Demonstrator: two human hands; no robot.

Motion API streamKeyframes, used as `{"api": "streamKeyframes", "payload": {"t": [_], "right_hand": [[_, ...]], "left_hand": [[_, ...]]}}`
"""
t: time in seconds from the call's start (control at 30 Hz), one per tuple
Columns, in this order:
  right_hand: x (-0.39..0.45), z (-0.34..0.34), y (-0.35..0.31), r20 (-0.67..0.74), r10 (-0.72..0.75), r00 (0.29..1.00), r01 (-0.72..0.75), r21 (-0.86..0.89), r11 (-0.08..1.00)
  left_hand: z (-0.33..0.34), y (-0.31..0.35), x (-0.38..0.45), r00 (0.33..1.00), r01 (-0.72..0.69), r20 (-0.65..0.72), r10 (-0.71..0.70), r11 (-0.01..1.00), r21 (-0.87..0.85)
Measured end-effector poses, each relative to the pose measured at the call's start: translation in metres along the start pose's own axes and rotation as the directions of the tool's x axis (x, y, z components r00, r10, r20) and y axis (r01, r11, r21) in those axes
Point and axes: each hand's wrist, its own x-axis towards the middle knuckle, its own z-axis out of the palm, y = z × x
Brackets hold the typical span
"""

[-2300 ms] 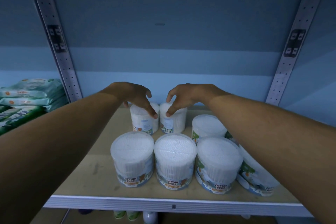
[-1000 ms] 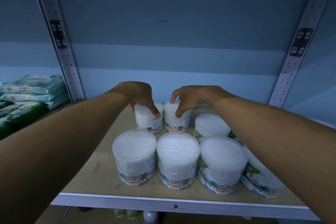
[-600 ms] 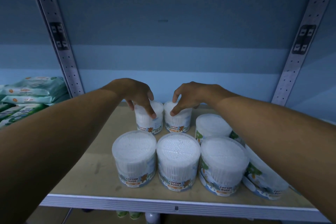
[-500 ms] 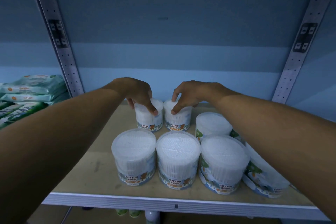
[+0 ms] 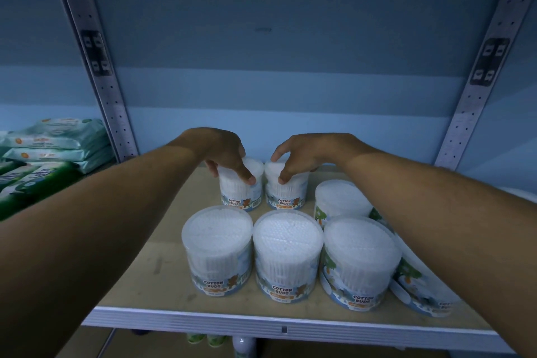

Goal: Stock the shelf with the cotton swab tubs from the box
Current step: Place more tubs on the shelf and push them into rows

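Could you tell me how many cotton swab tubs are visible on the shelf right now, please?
7. Two at the back, one under the left hand and one under the right hand; one back right; three in the front row; one far right, partly behind the forearm. More may be hidden there.

The one camera sits on my head, facing forward and slightly down into the shelf (image 5: pixel 162 267) from close in, my forearms reaching away from it toward the blue back panel (image 5: pixel 276 67).

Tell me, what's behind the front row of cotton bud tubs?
Two more tubs, the left tub gripped by the left hand, the right tub by the right hand. The right forearm hides what's farther right.
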Motion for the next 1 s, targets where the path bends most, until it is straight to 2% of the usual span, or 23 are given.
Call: {"api": "streamKeyframes", "payload": {"t": [0.3,0.57,1.0], "right_hand": [[-0.021,-0.001,-0.008,0.031,0.012,0.999,-0.012,-0.018,1.000],[-0.043,0.001,-0.018,0.042,0.011,0.999,-0.005,-0.134,0.991],[-0.073,0.003,-0.028,0.037,-0.017,0.999,0.022,-0.159,0.987]], "left_hand": [[0.000,0.003,-0.015,1.000,0.010,0.018,-0.011,1.000,0.030],[0.006,0.004,-0.031,1.000,0.023,0.008,-0.024,0.999,0.032],[0.009,0.003,-0.049,1.000,0.031,0.001,-0.031,0.996,0.082]]}}
